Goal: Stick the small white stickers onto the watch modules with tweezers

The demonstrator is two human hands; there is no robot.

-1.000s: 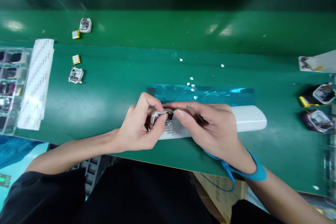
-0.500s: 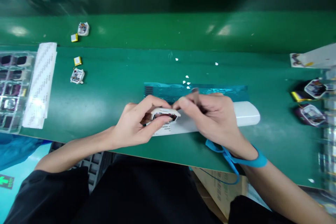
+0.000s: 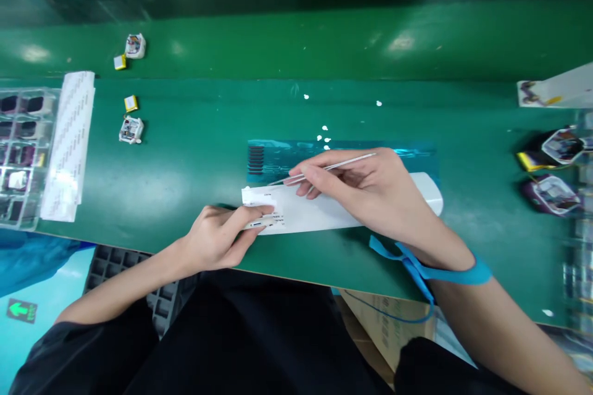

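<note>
My left hand (image 3: 215, 237) pinches a small white device casing (image 3: 260, 222) between thumb and fingers, edge-on over the left end of a white printed strip (image 3: 315, 213). Most of the casing is hidden by the fingers. Thin metal tweezers (image 3: 345, 163) are gripped in my right hand (image 3: 370, 191), their tips pointing left by the strip's upper edge. Whether the tips hold anything cannot be made out. Beneath both hands lies the strip, partly over a blue film sheet (image 3: 287, 160).
Small white stickers (image 3: 325, 128) dot the green table. Opened white casings (image 3: 131, 129) with yellow batteries (image 3: 131, 103) lie left, near a paper stack (image 3: 69, 148) and a clear compartment tray (image 3: 23, 216). Dark casings (image 3: 551, 194) sit at right. A blue wrist strap (image 3: 456, 273) circles my right wrist.
My left hand has lowered and moved left, turning the casing so its open side no longer shows. My right hand has drawn away from it, and the tweezers now point left at the strip.
</note>
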